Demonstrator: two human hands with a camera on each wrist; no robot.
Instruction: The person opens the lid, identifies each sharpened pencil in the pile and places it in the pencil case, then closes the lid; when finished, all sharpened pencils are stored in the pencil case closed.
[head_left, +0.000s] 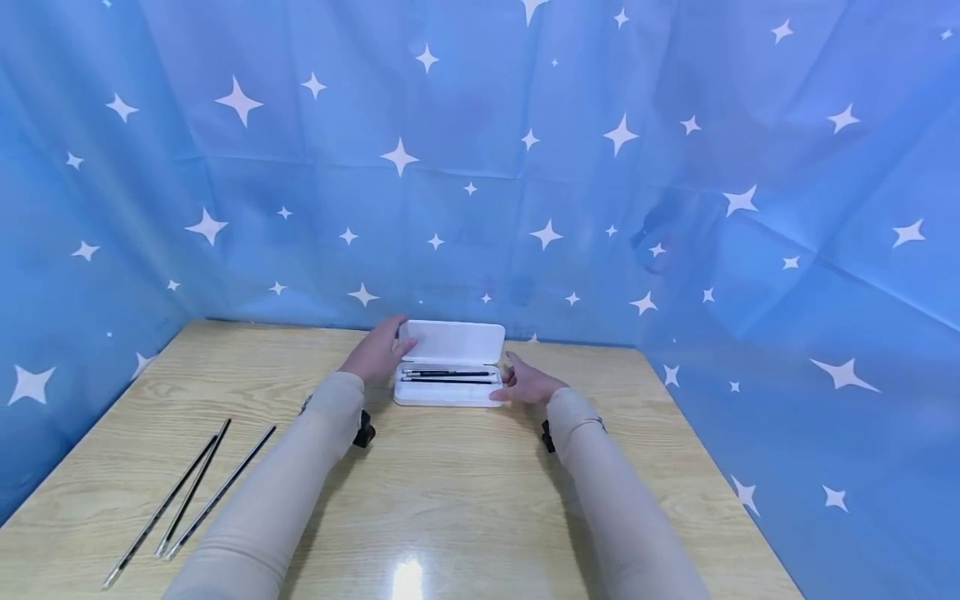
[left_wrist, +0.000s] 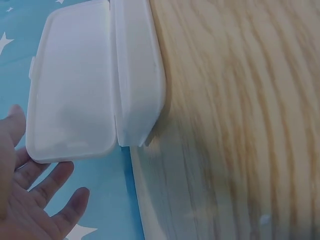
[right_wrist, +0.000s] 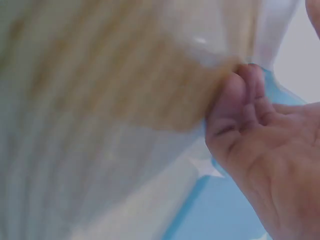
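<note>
A white pencil case (head_left: 447, 395) lies near the table's back edge, its lid (head_left: 452, 342) raised against the curtain. Inside are several slim dark pencil-like sticks (head_left: 450, 381) with pale ends. My left hand (head_left: 378, 350) is at the lid's left edge; in the left wrist view its spread fingers (left_wrist: 55, 182) touch that edge from behind. At the other end of the case, my right hand (head_left: 528, 383) grips the base, with the thumb at its front right corner. The right wrist view shows curled fingers (right_wrist: 235, 95), but the case there is blurred and partly out of frame.
Three more slim dark sticks (head_left: 217, 493) with pale ends lie on the wooden table (head_left: 450, 500), left of my left forearm. A blue curtain (head_left: 480, 208) with white stars stands behind the table and along its sides.
</note>
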